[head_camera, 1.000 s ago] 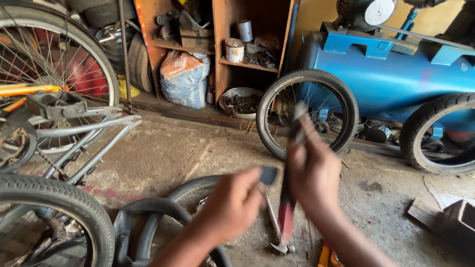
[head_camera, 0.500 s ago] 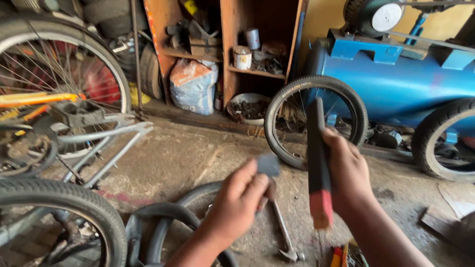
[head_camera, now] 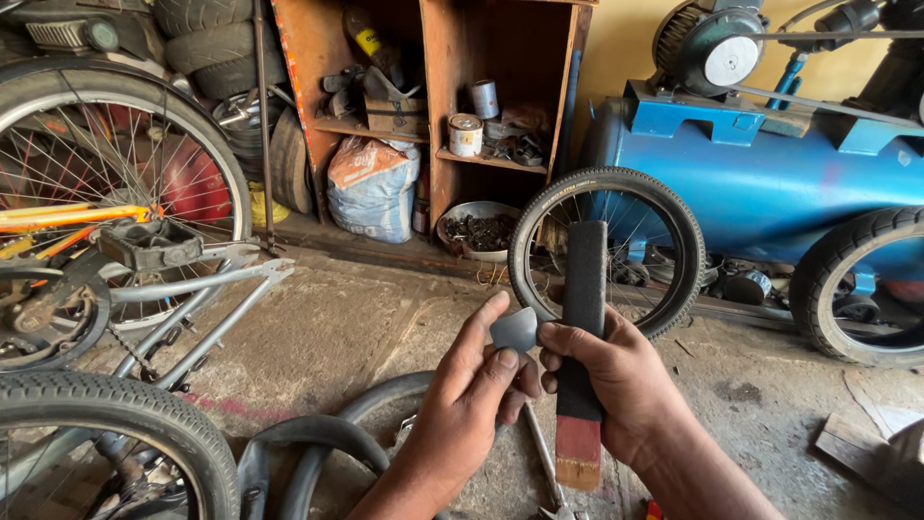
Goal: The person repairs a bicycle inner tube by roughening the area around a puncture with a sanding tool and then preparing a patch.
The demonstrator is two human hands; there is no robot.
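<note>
Two bare hands, left (head_camera: pixel 462 404) and right (head_camera: pixel 616 380), were in view. Between them were one small grey rubber patch (head_camera: pixel 515 329) and one black flat stick with a red wooden end (head_camera: pixel 582 347). One blue cylindrical tank (head_camera: pixel 770 183) stood behind.

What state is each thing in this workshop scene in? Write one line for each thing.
Left hand: pinching a small grey patch.
Right hand: gripping a black-faced wooden block, held upright.
Small wheel: upright, leaning against the blue tank.
Inner tube: lying loose on the floor.
Metal bowl: filled with small parts.
</note>
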